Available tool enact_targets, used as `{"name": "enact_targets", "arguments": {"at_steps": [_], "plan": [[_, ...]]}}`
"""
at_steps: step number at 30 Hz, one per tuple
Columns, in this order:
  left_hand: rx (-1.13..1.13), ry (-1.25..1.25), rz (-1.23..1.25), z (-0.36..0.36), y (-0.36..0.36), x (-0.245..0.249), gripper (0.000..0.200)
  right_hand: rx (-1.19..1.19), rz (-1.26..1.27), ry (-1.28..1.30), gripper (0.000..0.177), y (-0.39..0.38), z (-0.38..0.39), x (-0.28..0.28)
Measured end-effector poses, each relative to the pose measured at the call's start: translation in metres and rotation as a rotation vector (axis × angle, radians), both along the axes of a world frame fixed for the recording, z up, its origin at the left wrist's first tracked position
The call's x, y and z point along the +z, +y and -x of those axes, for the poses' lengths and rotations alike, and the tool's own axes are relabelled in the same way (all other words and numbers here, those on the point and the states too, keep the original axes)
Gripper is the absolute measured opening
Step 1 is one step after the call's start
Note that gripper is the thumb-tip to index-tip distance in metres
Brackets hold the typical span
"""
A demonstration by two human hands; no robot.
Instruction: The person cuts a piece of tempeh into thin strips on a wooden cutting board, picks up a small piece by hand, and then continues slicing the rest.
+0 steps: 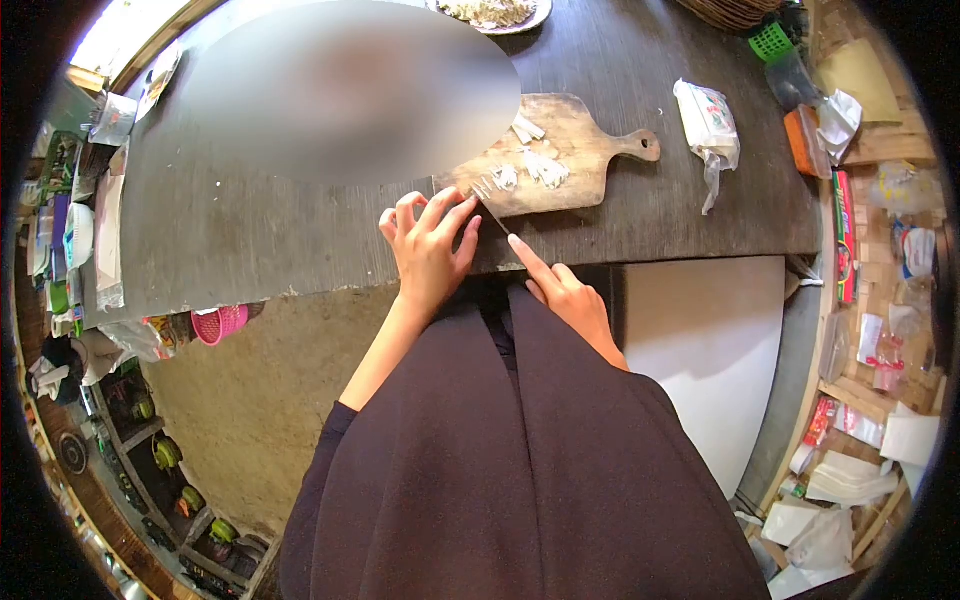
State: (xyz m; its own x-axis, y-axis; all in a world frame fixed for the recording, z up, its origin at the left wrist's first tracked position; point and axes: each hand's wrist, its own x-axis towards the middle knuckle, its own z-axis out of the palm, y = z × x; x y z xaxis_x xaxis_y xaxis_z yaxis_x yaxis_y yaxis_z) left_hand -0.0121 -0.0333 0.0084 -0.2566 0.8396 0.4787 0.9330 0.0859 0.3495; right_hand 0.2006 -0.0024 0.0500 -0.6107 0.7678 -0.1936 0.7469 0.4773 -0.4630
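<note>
A wooden cutting board (585, 165) with a handle lies on the dark table (640, 225). On it are small piles of chopped white pieces (545, 169) and a few longer white pieces (528, 127). My right hand (570, 300) is closed around a knife, its index finger stretched along the knife (493, 215). The knife's tip reaches the board's near left edge. There my left hand (430, 245) rests with bent fingers, its fingertips beside the blade and small white strips. What those fingertips press on is too small to name.
A large blurred patch covers the table's upper left. A plate (545, 14) of pale food stands at the far edge. To the right lie a white plastic packet (708, 125) and a green basket (770, 42). A pink basket (220, 324) is below the table's left edge.
</note>
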Motion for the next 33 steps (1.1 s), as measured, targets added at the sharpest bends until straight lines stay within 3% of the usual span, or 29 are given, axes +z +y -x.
{"name": "enact_targets", "arguments": {"at_steps": [4,19,21,33], "plan": [[-0.007,-0.004,0.003,-0.001,0.001,-0.002,0.025,0.028,-0.196,0.087,0.072,0.004,0.004,-0.02],[0.012,-0.028,-0.016,-0.002,0.0,0.0,0.025,0.003,-0.074,0.128,0.068,0.002,-0.013,-0.006],[0.012,-0.036,-0.017,-0.002,0.0,-0.001,0.025,-0.025,0.053,0.074,0.065,0.003,-0.011,0.003],[0.034,-0.038,-0.023,-0.004,0.001,-0.001,0.024,0.045,0.039,0.1,0.067,0.014,-0.018,0.002]]}}
